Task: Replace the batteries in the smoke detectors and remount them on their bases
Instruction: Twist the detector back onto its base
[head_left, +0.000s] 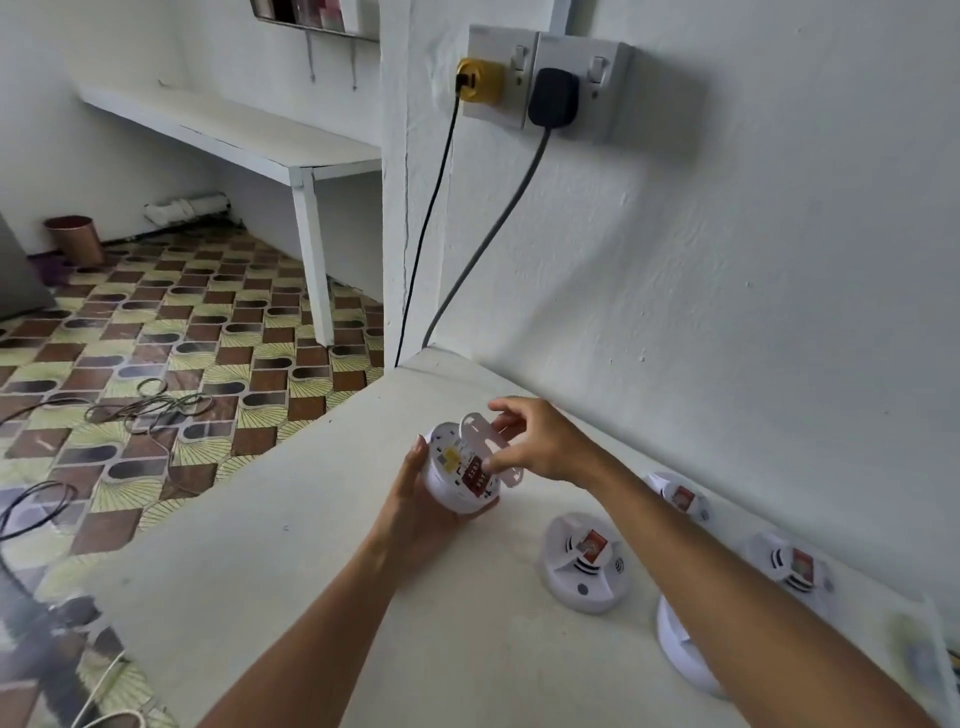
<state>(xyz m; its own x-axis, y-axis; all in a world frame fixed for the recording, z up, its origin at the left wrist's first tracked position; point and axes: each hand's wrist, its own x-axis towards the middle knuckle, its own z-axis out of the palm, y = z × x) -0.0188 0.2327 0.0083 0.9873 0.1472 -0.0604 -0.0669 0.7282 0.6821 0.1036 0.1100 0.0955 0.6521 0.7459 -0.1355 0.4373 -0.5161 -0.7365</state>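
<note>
The left hand (415, 499) is gripping a white smoke detector (457, 467) from its side and from below, with the fingers curled around the body, and is holding it above the pale worktop (291, 545) with the back side facing up. Inside the open back a yellow part and a red part are showing. The right hand (540, 447) is pinching the round base plate (491, 447), which is standing tilted against the detector's right edge, touching it. I judge that the base is coming off or going on; I cannot tell which. To do this step well, the left hand should be keeping the body steady while the right one is turning the plate flat, not bending it. Further right, four other detectors (584, 561) are lying on the worktop near the wall (727, 291), one of them partly hidden under the right forearm.
</note>
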